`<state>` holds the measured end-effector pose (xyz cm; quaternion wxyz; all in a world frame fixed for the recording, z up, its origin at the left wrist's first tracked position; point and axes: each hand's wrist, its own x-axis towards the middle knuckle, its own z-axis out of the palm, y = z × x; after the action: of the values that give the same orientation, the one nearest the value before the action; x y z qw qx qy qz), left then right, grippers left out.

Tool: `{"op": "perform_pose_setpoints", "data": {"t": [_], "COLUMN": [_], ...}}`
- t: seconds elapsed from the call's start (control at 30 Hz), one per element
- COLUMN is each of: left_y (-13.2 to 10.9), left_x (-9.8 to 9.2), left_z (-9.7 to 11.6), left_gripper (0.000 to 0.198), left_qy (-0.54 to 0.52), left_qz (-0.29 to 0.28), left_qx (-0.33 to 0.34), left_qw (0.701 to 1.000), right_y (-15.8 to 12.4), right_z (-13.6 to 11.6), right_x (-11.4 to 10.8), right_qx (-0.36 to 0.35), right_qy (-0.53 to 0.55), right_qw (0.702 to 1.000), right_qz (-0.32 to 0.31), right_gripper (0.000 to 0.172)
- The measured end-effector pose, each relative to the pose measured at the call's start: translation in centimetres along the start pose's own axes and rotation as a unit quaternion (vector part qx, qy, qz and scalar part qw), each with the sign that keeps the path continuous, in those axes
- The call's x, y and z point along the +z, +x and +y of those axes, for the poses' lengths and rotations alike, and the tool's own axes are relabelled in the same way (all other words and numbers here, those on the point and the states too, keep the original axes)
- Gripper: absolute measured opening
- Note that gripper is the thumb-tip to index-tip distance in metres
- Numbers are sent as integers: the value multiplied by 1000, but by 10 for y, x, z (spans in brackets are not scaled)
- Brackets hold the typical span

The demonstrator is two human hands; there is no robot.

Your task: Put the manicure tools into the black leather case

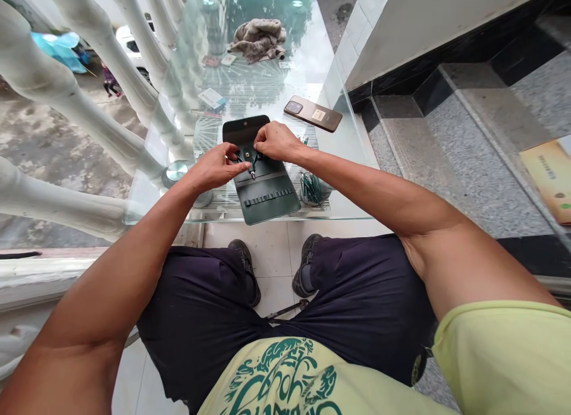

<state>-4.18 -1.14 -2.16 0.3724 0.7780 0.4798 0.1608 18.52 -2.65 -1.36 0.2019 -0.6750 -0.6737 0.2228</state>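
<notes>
A dark green case (pixel 267 192) with a row of small elastic loops lies unfolded near the front edge of the glass table. Over its middle is a small pair of nippers (pixel 253 173), its metal jaws pointing toward me and its dark handles spread apart. My left hand (pixel 220 165) reaches in from the left, thumb and fingers closed about one handle. My right hand (pixel 276 141) is closed in a pinch at the other handle, above the case's upper part. A snap tab (pixel 247 154) shows between the hands. My fingers partly hide the handles.
Right of the case stands a glass jar (pixel 311 190) of slim green tools. A phone (pixel 313 113) lies beyond it, and a crumpled cloth (pixel 259 40) farther back. Cards (pixel 212 98) and a round lid (pixel 178 172) are at left. White balusters (pixel 129 58) and stone steps (pixel 464 135) flank the table.
</notes>
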Motion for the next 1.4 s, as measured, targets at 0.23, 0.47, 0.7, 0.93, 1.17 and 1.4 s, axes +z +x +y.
{"op": "perform_pose_setpoints", "data": {"t": [0.23, 0.47, 0.7, 0.93, 1.17, 1.4], "left_y": [23, 41, 39, 37, 48, 56], "left_x": [8, 11, 2, -5, -9, -12], "left_z": [6, 1, 14, 19, 20, 29], "left_gripper": [45, 48, 60, 60, 61, 63], "left_qy": [-1, -48, -72, -50, 11, 46], "left_qz": [66, 49, 36, 13, -13, -33], "left_qx": [-50, -91, -140, -147, -182, -195], "left_qw": [997, 993, 987, 988, 983, 979], "right_y": [1, 0, 2, 1, 3, 4], "right_z": [1, 3, 1, 2, 3, 5], "right_x": [3, 2, 0, 2, 3, 3], "right_qx": [-13, -17, -16, -21, -19, -11], "right_qy": [-42, -19, -7, -5, -14, -11], "right_qw": [999, 1000, 999, 999, 999, 999], "right_qz": [-5, -17, -29, -26, -23, -30], "right_gripper": [29, 30, 31, 33, 32, 25]}}
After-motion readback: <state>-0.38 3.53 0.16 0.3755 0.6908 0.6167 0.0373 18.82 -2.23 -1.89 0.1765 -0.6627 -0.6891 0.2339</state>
